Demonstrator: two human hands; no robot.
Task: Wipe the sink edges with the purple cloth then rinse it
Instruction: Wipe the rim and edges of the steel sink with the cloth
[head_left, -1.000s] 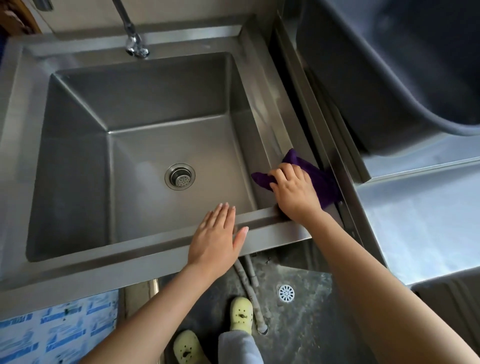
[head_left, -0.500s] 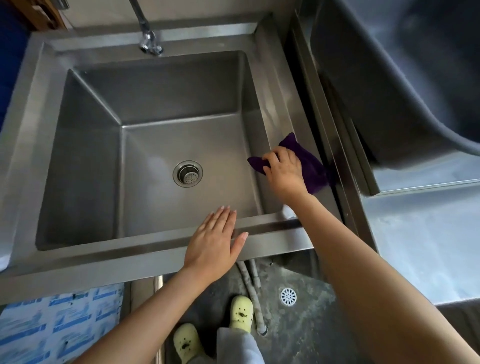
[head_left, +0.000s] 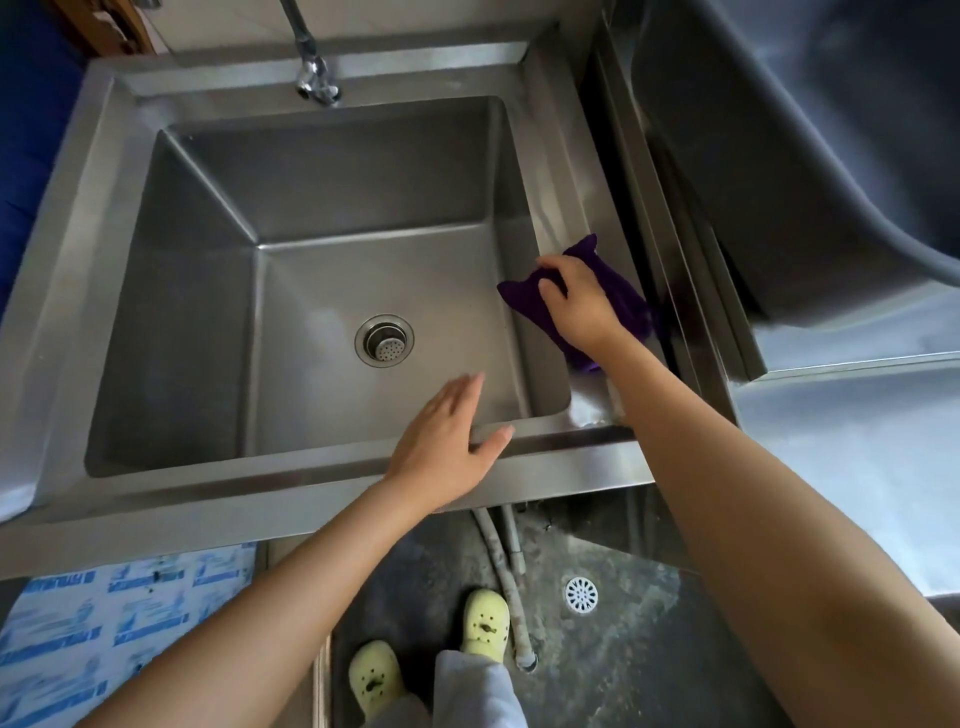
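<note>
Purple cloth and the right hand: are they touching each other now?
Touching. The head view shows the right hand lying directly on the purple cloth, pressing it against the sink rim.

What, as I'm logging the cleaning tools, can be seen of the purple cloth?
The deep purple cloth looks soft and fuzzy, like microfibre, and is crumpled into a loose pad. It lies on the right rim of the square stainless steel sink, one corner hanging over the inner wall. The right hand presses on top, its fingers curled over the basin-side edge, hiding its middle. Whether it is wet cannot be told.
</note>
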